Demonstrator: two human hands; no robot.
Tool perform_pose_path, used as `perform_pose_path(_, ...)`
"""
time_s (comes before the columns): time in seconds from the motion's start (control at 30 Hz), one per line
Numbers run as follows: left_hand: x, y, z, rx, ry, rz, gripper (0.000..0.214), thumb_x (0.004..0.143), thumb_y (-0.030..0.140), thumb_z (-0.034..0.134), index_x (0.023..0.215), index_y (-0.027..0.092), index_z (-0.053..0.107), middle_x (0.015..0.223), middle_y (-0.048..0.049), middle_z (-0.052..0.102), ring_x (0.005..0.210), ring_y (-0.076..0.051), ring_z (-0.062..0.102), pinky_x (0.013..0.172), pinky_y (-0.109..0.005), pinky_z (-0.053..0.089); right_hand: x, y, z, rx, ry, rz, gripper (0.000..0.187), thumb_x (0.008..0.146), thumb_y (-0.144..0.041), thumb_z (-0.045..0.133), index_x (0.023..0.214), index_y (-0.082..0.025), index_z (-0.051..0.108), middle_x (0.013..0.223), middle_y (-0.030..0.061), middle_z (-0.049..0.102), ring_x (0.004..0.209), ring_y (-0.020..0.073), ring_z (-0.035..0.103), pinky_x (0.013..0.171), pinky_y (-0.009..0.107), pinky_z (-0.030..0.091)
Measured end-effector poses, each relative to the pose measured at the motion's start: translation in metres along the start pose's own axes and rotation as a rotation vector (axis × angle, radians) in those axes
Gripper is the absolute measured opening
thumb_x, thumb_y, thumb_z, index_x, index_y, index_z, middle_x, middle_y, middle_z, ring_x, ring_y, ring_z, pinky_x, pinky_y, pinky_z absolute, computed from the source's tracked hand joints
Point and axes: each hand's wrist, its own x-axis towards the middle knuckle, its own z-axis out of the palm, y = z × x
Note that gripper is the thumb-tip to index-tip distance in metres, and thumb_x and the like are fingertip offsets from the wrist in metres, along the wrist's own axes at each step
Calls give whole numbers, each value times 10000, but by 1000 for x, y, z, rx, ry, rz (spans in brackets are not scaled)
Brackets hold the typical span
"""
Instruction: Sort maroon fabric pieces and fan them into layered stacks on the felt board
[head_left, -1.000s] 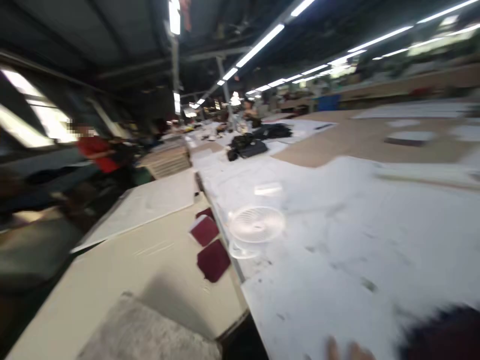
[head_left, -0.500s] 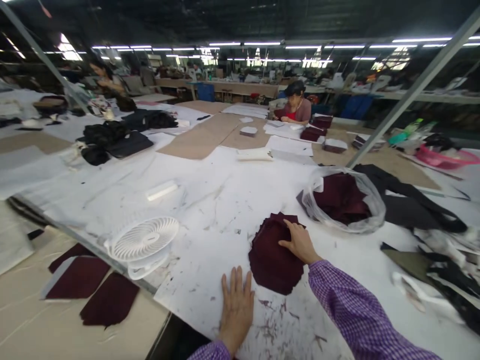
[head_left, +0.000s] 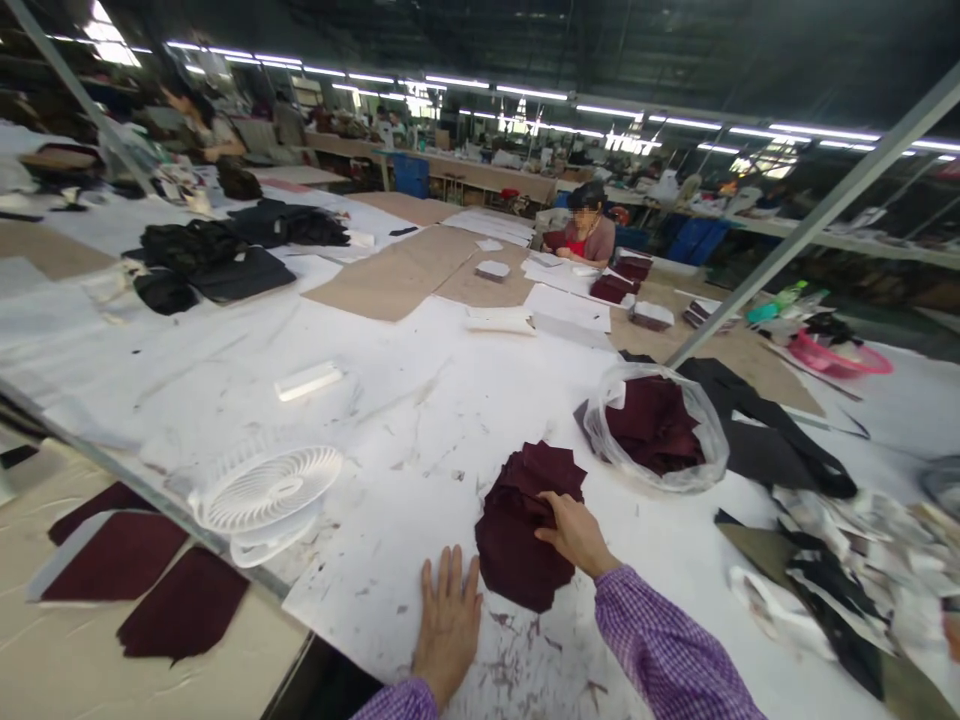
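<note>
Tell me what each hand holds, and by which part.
The right hand grips the maroon fabric stack by its top layers at the right edge. The left hand lies flat on the table, holding nothing.

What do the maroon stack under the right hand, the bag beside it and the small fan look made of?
Maroon stack: cloth, matte, soft cut edges fanned in layers. Bag: thin clear plastic film, glossy and crinkled, contents showing through. Small fan: probably white moulded plastic, smooth slatted grille.

bare white table (head_left: 465, 400) ahead; fan (head_left: 266, 492) left, plastic bag (head_left: 654, 428) right, scrap heap (head_left: 840, 580) beyond.
</note>
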Motion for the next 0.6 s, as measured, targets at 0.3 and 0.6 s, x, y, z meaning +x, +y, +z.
perform_pose_path(0.3, -1, -1, 17, 16, 101, 8, 674, 844, 286, 494, 1443, 215, 192, 1448, -153, 346, 1342, -332, 280, 1076, -610, 196, 73, 36, -18, 19, -182, 12, 621, 599, -273, 737, 1190, -201, 558, 1343, 121, 444, 1234, 313, 389, 973, 417, 322)
perform_pose_path(0.6, -6, -11, 30, 78, 28, 62, 717, 813, 174, 509, 1442, 249, 174, 1379, -130, 457, 1314, -306, 346, 1078, -586, 221, 91, 47, -11, 132, -295, 80, 615, 521, -370, 789, 1079, -176, 618, 1011, 108, 639, 977, 337, 584, 825, 419, 441)
